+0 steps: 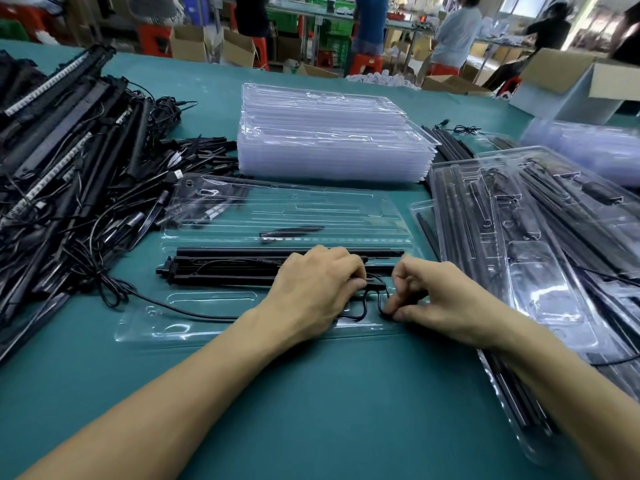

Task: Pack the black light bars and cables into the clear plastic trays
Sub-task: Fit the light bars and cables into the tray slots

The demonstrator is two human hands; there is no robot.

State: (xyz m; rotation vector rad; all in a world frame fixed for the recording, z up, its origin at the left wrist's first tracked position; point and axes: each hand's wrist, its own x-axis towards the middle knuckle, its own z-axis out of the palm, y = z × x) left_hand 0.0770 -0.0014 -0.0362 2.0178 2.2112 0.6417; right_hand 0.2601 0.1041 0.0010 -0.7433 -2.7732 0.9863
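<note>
Centre-bottom of frame, on the teal table (311,393): clear tray (277,213) lying open and flat, w/ black light bars (235,268) set side by side across its middle, running left-right. Left hand (311,289) sits knuckles-up on the bars' right end, fingers curled down onto the black cable (372,299). Right hand (440,299) just beside it, thumb & fingertips pinching a loop of the same cable over the tray's near edge. Cable's other end trails off lower left toward the loose pile (69,168) of bars & cables filling the left side. Stack of empty trays (329,140) upper centre, touching the open tray's far edge. Packed trays (540,258) overlap at right; cardboard box (571,81) upper right
</note>
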